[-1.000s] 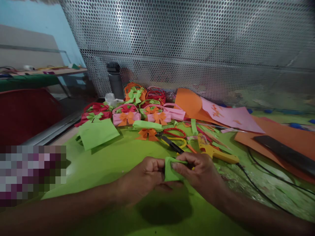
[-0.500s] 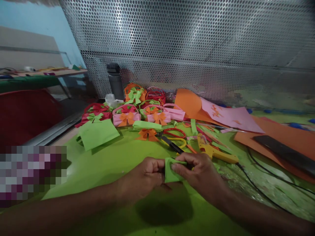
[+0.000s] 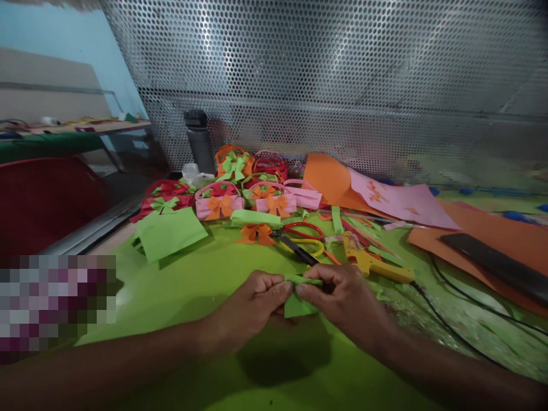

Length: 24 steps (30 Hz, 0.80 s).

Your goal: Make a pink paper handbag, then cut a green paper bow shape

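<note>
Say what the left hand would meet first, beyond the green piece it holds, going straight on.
Probably the right hand, pinching the same green piece just ahead; exact depth is unclear.

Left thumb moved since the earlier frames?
Yes: judged against the unmoved yellow glue gun, the left thumb has shifted forward and slightly right, onto the folded green piece.

A perforated metal screen [image 3: 299,63] spans from eleven o'clock round past two, catching bright streaks of light at eleven and one. At ten o'clock stands a pale blue wall [image 3: 81,43], beige-grey lower down, with a bench [image 3: 137,124] before it and green cloth [image 3: 51,144] under its edge. A dark red surface [image 3: 47,200] fills nine o'clock. The lime-green table [image 3: 171,297] reaches six o'clock, shadowed there.
</note>
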Tool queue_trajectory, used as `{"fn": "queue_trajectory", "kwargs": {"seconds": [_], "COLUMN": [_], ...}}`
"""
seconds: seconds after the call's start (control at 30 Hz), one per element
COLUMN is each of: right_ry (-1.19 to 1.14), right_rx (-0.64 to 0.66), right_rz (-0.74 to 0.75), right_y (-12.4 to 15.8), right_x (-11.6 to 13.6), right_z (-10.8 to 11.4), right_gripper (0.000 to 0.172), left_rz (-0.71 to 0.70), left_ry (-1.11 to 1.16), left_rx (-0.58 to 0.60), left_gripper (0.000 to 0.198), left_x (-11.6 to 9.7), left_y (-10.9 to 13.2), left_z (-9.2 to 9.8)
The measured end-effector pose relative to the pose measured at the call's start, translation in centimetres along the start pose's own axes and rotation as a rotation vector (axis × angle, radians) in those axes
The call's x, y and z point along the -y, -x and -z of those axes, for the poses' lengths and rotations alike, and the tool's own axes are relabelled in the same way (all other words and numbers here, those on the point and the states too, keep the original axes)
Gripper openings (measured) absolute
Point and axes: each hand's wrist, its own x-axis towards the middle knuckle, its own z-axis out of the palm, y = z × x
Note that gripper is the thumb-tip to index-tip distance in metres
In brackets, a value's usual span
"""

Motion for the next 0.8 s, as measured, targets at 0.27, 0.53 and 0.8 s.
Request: {"fn": "queue_trajectory", "kwargs": {"seconds": [0.27, 0.53, 0.8], "right_ry": [-0.107, -0.021, -0.027], "right_rx": [0.035, 0.009, 0.122], "right_rz": [-0.127, -0.036, -0.02], "right_y": [-0.5, -0.5, -0.2], "right_x": [-0.9, -1.4, -0.3], "right_z": [0.4, 0.7, 0.7], "right_gripper": [0.021, 0.009, 0.017], "left_rz": [-0.068, -0.008, -0.021], "left_ry": [-0.15, -0.2, -0.271], "left_rx": [0.041, 0.057, 0.084], "left_gripper": [0.031, 0.03, 0.032], "left_x": [-1.3, -1.5, -1.7], "left_y": [0.0, 0.1, -0.1], "left_z": [0.5, 0.9, 1.1]}}
